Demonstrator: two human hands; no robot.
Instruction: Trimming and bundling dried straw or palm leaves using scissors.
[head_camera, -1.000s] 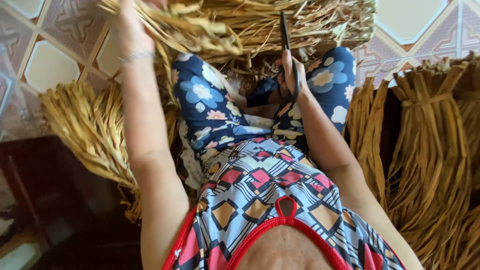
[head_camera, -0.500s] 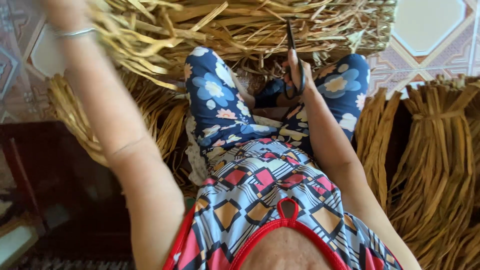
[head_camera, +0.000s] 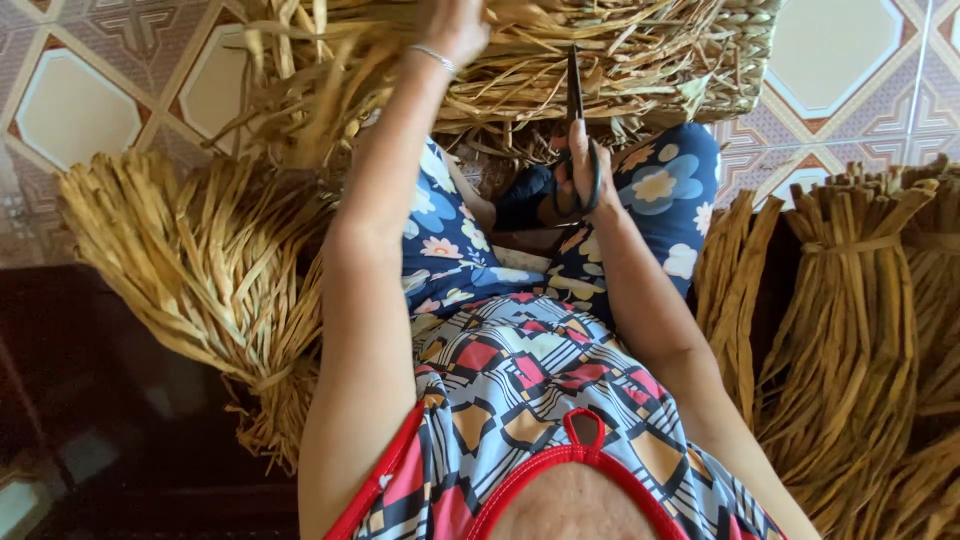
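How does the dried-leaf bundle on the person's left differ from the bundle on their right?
The left bundle looks pale yellow and lit, tied near its lower end so the strands fan out up and leftward; the right bundle is darker brown, tied near its top, with straighter, closer-packed strands. The left bundle lies slanted across patterned floor tiles; the right bundle runs nearly straight up the frame beside more bundles. Both are flat dried strips bound with a strip of the same material.

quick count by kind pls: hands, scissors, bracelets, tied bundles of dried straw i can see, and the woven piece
hands: 2, left hand in the loose straw, right hand holding the scissors
scissors: 1
bracelet: 1, on the left wrist
tied straw bundles: 3 that can be told apart, left bundle, right bundle, a thinner one; more at the right edge are cut off
woven straw piece: 1
total: 8
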